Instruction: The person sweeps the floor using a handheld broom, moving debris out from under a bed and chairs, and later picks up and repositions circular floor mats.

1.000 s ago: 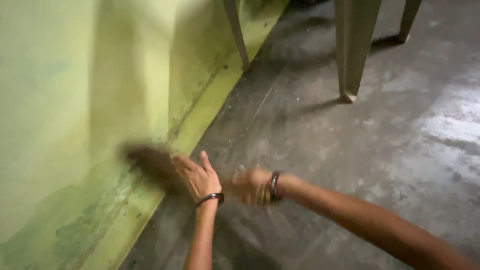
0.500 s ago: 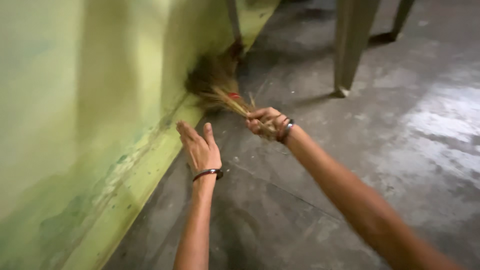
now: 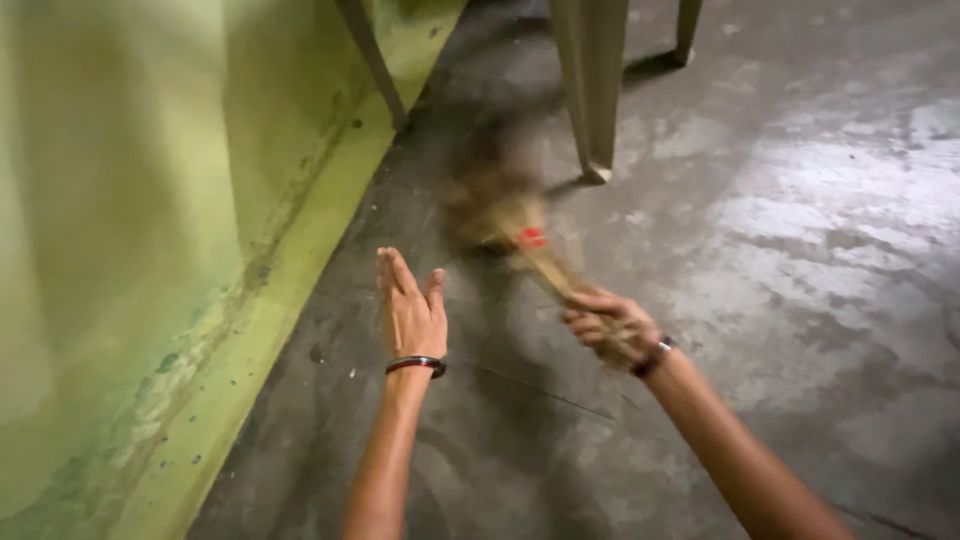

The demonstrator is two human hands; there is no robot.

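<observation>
Concrete floor [image 3: 800,300], grey and patchy with pale worn areas, spreads under and to the right of the grip. Left of the grip runs a yellow-green wall [image 3: 120,200] with a stained, flaking skirting band [image 3: 290,290] along its foot. Ahead of the grip stand the pale legs of a piece of furniture: a thick leg [image 3: 590,90] nearest, a thin slanted leg [image 3: 375,65] by the wall, and a far leg [image 3: 687,30] behind.

The right hand [image 3: 610,325] is clamped around the bound stem of a short grass broom [image 3: 505,215], whose bristle head, blurred by motion, fans out ahead and to the left of the grip, low over the floor near the thick leg. A red band [image 3: 532,238] wraps the broom just ahead of the fingers. The left hand [image 3: 410,310] holds nothing, fingers straight and together, palm down, just left of the grip; a dark bangle [image 3: 416,364] sits at its wrist.

To sweep well here, I judge the bristles should stay flat on the floor, with short strokes pulled away from the leg and the free hand kept out of the broom's path.
</observation>
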